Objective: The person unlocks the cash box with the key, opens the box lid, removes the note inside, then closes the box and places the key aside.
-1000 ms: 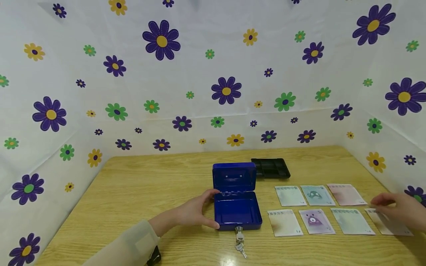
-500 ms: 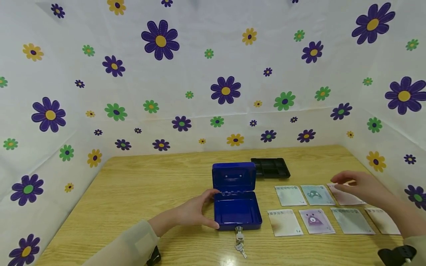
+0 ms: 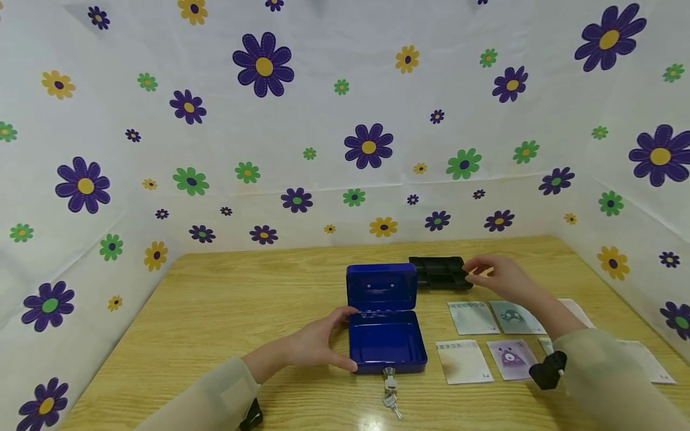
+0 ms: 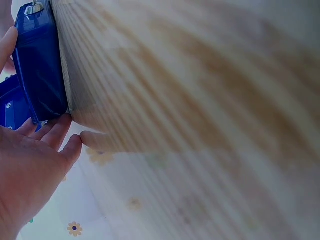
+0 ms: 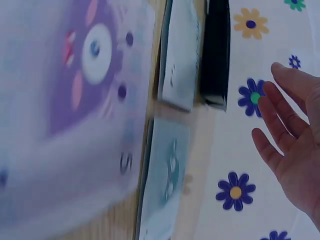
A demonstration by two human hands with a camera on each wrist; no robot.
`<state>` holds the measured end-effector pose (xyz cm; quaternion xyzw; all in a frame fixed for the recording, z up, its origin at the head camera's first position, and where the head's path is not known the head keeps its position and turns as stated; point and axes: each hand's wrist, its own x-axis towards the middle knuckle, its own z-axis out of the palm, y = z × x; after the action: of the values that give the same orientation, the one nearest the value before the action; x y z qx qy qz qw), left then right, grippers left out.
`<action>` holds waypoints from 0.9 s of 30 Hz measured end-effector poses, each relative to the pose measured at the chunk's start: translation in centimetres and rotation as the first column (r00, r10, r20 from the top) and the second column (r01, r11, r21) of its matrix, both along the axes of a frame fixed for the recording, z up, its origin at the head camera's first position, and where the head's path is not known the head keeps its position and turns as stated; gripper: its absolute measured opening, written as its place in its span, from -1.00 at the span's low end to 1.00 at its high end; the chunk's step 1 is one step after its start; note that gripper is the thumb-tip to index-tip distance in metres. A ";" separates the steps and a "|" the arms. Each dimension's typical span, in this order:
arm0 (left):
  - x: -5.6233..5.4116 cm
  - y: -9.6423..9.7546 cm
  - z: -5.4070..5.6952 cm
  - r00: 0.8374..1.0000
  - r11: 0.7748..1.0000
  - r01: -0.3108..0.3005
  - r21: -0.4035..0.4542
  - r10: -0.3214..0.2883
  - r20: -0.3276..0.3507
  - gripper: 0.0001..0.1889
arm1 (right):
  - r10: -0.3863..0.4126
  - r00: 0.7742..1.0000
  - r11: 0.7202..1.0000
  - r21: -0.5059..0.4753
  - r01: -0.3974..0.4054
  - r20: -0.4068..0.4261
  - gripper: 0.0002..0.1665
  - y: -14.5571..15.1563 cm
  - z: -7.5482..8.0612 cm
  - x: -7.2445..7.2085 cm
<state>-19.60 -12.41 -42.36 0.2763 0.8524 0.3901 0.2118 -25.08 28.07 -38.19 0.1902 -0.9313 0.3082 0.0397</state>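
A blue metal cash box [image 3: 386,337] stands with its lid raised, a key in its front lock [image 3: 390,376] and more keys hanging below. My left hand [image 3: 315,344] holds the box by its left side, thumb at the front corner and fingers at the back corner. In the left wrist view, those fingers lie along the box's lower edge. My right hand [image 3: 501,276] is over the right end of a black compartment tray [image 3: 439,273], its fingers loosely bent around nothing. The right wrist view shows the hand [image 5: 295,135] with fingers apart, above the tray's level.
Play banknotes lie in two rows on the right: a purple one [image 3: 509,359], a teal one [image 3: 514,316], a pale green one [image 3: 472,317], a tan one [image 3: 465,361] and others partly under the right forearm. Flower-patterned cloth [image 3: 302,120] encloses the wooden table [image 3: 232,293].
My right hand has moved left and away from me, from the rightmost notes across the upper row to the black tray. My left hand stays on the cash box.
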 end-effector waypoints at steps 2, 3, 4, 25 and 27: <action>0.0 0.0 0.0 1.000 1.000 0.003 -0.002 -0.003 -0.007 0.00 | 0.008 1.000 1.000 0.002 -0.008 -0.006 -0.77 -0.8 -0.3 -0.6; -0.1 0.0 0.0 1.000 1.000 0.004 -0.001 -0.004 -0.008 0.00 | 0.011 1.000 1.000 0.008 -0.011 -0.013 -0.78 -1.1 -0.4 -0.9; -0.1 0.1 0.0 1.000 1.000 0.005 0.000 -0.005 -0.010 0.00 | 0.011 1.000 1.000 0.017 -0.011 -0.022 -0.78 -1.5 -0.6 -1.2; 0.0 0.1 0.2 1.000 1.000 -0.008 0.013 0.008 0.017 0.01 | 0.047 0.999 0.998 0.035 -0.047 0.001 -0.85 -4.7 -3.0 -3.6; 0.0 0.1 0.1 1.000 1.000 -0.009 0.017 0.008 0.016 0.00 | 0.041 0.999 0.998 0.044 -0.041 0.002 -0.87 -4.9 -3.0 -3.7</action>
<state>-19.60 -12.31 -42.23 0.2713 0.8486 0.4003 0.2146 -28.79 23.19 -41.15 0.2099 -0.9337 0.2886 0.0284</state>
